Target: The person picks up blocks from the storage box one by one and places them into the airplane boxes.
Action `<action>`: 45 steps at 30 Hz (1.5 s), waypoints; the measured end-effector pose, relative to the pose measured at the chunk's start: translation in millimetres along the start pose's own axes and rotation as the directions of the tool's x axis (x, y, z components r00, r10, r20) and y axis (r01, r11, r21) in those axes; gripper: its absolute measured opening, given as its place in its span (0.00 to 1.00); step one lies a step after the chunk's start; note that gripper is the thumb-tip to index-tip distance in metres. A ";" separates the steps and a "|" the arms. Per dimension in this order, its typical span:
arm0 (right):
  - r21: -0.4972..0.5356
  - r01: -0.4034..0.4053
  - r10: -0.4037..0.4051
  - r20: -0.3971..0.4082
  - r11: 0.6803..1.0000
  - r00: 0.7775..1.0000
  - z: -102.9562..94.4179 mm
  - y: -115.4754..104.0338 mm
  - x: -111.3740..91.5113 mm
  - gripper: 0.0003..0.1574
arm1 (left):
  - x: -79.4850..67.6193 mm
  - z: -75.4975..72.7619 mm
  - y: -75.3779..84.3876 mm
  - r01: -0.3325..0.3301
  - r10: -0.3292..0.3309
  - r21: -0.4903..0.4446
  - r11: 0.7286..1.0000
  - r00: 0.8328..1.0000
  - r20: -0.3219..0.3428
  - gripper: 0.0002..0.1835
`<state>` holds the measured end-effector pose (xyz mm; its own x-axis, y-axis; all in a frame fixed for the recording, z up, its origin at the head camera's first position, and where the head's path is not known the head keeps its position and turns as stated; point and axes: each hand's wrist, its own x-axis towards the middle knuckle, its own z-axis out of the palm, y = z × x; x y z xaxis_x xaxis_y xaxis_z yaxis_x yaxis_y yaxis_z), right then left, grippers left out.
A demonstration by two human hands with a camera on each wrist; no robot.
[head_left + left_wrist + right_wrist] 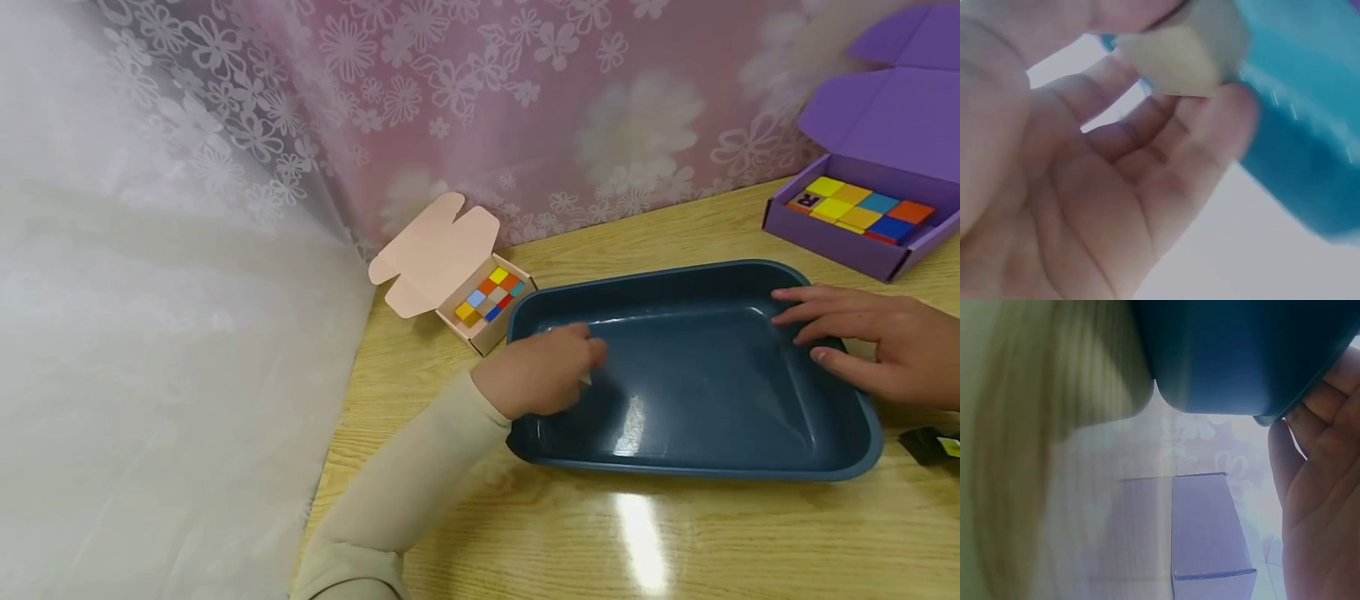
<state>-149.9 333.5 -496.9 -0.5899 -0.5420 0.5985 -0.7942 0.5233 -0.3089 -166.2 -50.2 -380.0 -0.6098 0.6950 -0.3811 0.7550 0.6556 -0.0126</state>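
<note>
In the head view my left hand [551, 367] reaches over the left end of a dark blue plastic tub [712, 392]. Between its thumb and fingers it pinches a pale wooden block [1175, 59], which shows large in the left wrist view. Only a small corner of that block peeks out below the fingers from above. My right hand [892, 337] rests over the tub's right rim, its fingers extended and reaching inside the wall. From the right wrist view, the same hand [1329, 469] lies against the tub's edge.
A small pink box [487, 337] holding coloured blocks stands with lid raised, close behind the tub's left corner. An open purple box [825, 237] with coloured blocks sits at the back right. Floral curtain [480, 125] hangs behind the wooden table [555, 533]; white sheeting [165, 375] covers the left.
</note>
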 end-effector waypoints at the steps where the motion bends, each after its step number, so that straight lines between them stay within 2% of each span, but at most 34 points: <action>1: 0.000 -0.001 0.001 0.000 1.000 1.000 0.2 0.3 -0.1 0.27 | -3.3 -4.4 -8.6 0.010 -0.010 -0.020 1.000 0.999 -0.037 0.15; 4: -0.003 0.002 -0.002 0.001 1.000 1.000 0.3 1.2 -0.1 0.27 | -14.5 -15.1 -37.4 0.062 -0.075 -0.093 0.994 0.987 -0.142 0.14; 7: -0.005 0.007 -0.007 -0.002 1.000 1.000 0.2 2.1 -0.4 0.26 | -21.7 -19.5 -70.4 0.159 -0.196 -0.181 0.971 0.958 -0.210 0.10; 10: -0.007 0.009 -0.009 -0.008 1.000 1.000 -0.1 2.0 -0.4 0.26 | -24.4 -17.7 -101.9 0.303 -0.361 -0.265 0.916 0.908 -0.212 0.12; 14: -0.005 0.014 -0.014 -0.009 1.000 1.000 -0.1 1.0 0.2 0.25 | -22.7 -4.7 -134.9 0.447 -0.521 -0.351 0.823 0.840 -0.150 0.14; 15: -0.004 0.016 -0.016 -0.008 1.000 1.000 -0.1 0.8 0.5 0.25 | -21.5 -0.5 -140.9 0.470 -0.544 -0.361 0.805 0.828 -0.135 0.13; 19: 0.002 0.020 -0.020 0.003 1.000 1.000 -0.5 0.4 0.4 0.27 | -13.3 15.1 -156.1 0.557 -0.604 -0.310 0.771 0.793 -0.077 0.16; 22: 0.002 0.017 -0.017 0.008 1.000 1.000 -0.8 0.2 0.1 0.28 | -6.8 23.4 -160.5 0.590 -0.623 -0.257 0.766 0.780 -0.067 0.12; 25: 0.000 0.015 -0.015 0.006 1.000 1.000 -2.0 -0.5 0.0 0.28 | -0.6 28.4 -161.9 0.606 -0.637 -0.237 0.760 0.766 -0.087 0.09; 29: 0.000 0.015 -0.015 0.005 1.000 1.000 -3.3 -0.5 0.0 0.28 | 3.8 32.8 -161.9 0.605 -0.642 -0.235 0.760 0.756 -0.128 0.05; 33: 0.002 0.015 -0.015 0.006 1.000 1.000 -1.7 0.1 0.1 0.29 | 1.0 32.1 -158.5 0.602 -0.640 -0.238 0.762 0.756 -0.138 0.07; 35: 0.003 0.014 -0.014 0.006 1.000 1.000 -0.9 0.3 -0.1 0.28 | -1.6 27.8 -151.7 0.598 -0.638 -0.240 0.765 0.756 -0.150 0.09; 38: 0.003 0.012 -0.012 -0.003 1.000 1.000 -0.3 1.0 -0.8 0.28 | -4.9 14.6 -129.8 0.572 -0.610 -0.219 0.791 0.765 -0.205 0.15; 39: 0.003 0.011 -0.011 -0.007 1.000 1.000 -0.2 1.1 -1.1 0.28 | -5.9 9.5 -119.7 0.554 -0.593 -0.214 0.804 0.772 -0.229 0.15; 40: 0.004 0.010 -0.010 -0.012 1.000 1.000 -0.2 1.3 -1.5 0.28 | -6.5 4.0 -108.8 0.527 -0.564 -0.200 0.826 0.785 -0.256 0.15; 43: 0.010 0.009 -0.009 -0.026 1.000 1.000 0.4 1.6 -1.7 0.28 | -7.2 -7.5 -72.7 0.436 -0.462 -0.152 0.887 0.829 -0.316 0.15; 45: 0.011 0.008 -0.008 -0.027 1.000 1.000 1.3 1.5 -1.3 0.28 | -6.8 -8.5 -50.2 0.374 -0.386 -0.102 0.922 0.861 -0.332 0.15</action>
<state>-150.5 334.2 -499.1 -0.5795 -0.5278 0.6210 -0.8006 0.5113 -0.3125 -202.0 -85.3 -368.9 -0.8962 0.4433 -0.0160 0.4434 0.8943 -0.0603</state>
